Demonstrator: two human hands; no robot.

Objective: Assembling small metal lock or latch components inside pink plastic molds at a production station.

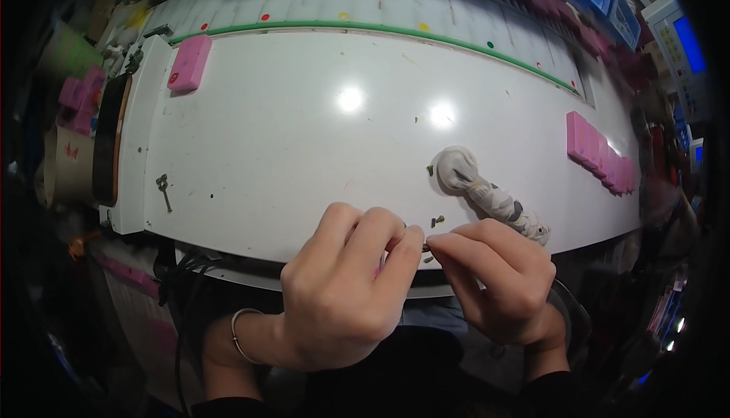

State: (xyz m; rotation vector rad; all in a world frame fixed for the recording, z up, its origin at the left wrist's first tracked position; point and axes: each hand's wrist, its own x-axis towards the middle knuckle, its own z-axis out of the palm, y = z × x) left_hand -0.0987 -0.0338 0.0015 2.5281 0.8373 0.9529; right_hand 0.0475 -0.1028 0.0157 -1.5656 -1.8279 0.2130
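Observation:
My left hand is closed in a pinch near the front edge of the table. A sliver of something pink shows between its fingers, mostly hidden. Right beside it, my right hand pinches a small dark piece between thumb and forefinger, its tip by the left fingertips. Just beyond the hands lie a few tiny greenish-brown metal pieces. Behind my right hand rests a tool-like bundle wrapped in white and grey cloth, with a rounded head; another small green piece lies by that head.
The white table has a green strip along its back. A pink block stands at the back left, and a row of pink blocks at the right. A small bolt-like metal part lies on the left.

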